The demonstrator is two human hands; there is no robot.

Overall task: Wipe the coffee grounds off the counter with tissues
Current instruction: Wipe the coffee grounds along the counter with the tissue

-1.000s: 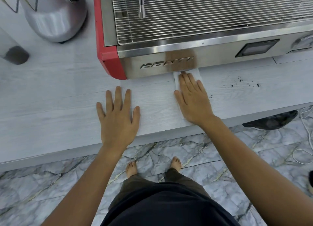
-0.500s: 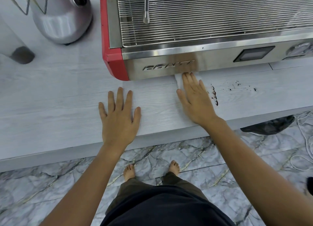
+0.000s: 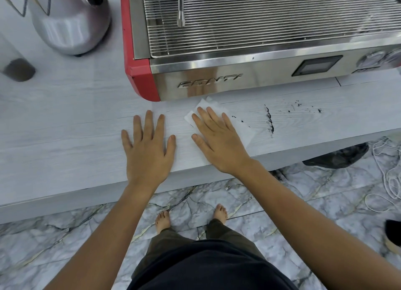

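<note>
A white tissue (image 3: pixel 244 130) lies flat and diagonal on the pale wood-grain counter (image 3: pixel 65 127), just in front of the espresso machine. My right hand (image 3: pixel 217 142) presses down on it with fingers spread, covering most of it. Small dark specks sit on the tissue's right edge. To its right, a thin dark streak of coffee grounds (image 3: pixel 269 122) runs front to back. Farther right, scattered specks of grounds (image 3: pixel 303 109) dot the counter. My left hand (image 3: pixel 147 150) rests flat on the bare counter to the left of the tissue, holding nothing.
A steel and red espresso machine (image 3: pixel 238 40) fills the back of the counter, its steam wand (image 3: pixel 180 7) hanging over the drip grille. A silver grinder (image 3: pixel 69 22) stands at back left. On the marble floor lie a black bag (image 3: pixel 338 157) and white cable (image 3: pixel 388 170).
My right hand has slid the tissue left and toward me, turning it diagonal. A streak of gathered grounds now lies apart from it on the right. My left hand has stayed put.
</note>
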